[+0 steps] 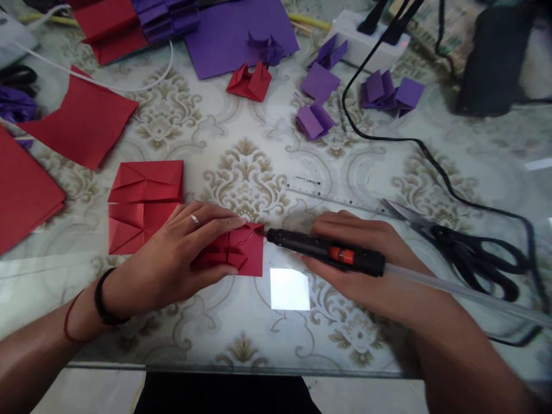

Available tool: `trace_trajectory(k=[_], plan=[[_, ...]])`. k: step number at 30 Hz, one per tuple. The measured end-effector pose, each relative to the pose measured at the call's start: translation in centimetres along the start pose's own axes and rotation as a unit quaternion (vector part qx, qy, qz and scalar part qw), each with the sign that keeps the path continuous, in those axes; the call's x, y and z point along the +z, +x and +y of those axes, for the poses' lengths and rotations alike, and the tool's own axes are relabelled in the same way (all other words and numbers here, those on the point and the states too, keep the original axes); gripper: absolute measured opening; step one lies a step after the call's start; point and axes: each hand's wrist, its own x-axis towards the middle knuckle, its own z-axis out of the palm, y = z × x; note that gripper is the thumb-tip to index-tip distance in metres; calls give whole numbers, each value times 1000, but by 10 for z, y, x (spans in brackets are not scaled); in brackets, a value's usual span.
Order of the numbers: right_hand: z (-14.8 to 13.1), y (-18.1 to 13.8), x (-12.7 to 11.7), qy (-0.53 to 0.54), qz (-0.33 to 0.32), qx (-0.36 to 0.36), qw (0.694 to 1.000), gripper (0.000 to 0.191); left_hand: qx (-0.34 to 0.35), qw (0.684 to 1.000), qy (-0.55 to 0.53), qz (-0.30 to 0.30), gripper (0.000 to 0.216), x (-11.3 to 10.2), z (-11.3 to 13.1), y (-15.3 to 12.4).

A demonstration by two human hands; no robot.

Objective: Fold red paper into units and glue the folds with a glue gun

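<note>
My left hand (pixel 179 253) presses down on a small folded red paper piece (pixel 245 253) near the table's front edge, fingers closed over it. My right hand (pixel 366 264) grips a black glue gun (pixel 328 253) with an orange trigger, lying almost level. Its nozzle touches the right top corner of the red piece. A clear glue stick (pixel 466 293) sticks out of the gun's back to the right.
Folded red sheets (pixel 144 204) lie left of my left hand. Black scissors (pixel 466 250) and a clear ruler (pixel 328 192) lie to the right. Purple folded pieces (pixel 319 100), red paper (pixel 84 123), a black cable (pixel 431 158) and a white power strip (pixel 366 43) are farther back.
</note>
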Motion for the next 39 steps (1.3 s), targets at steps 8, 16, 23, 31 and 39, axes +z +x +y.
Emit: trace_trajectory(k=[8, 16, 23, 31, 39], plan=[[-5, 4, -3, 0, 3, 9, 1000, 28, 11, 1000, 11, -10, 49, 0, -1, -1], [-11, 2, -11, 11, -46, -16, 999, 12, 6, 1000, 16, -6, 45, 1, -3, -2], [-22, -1, -11, -118, -104, -33, 987, 14, 13, 1000, -6, 13, 47, 6, -7, -3], [-24, -8, -6, -244, -130, -55, 960, 28, 8, 1000, -7, 8, 48, 6, -7, -4], [-19, -9, -11, -188, -145, -38, 971, 25, -2, 1000, 3, -6, 50, 6, -8, -6]])
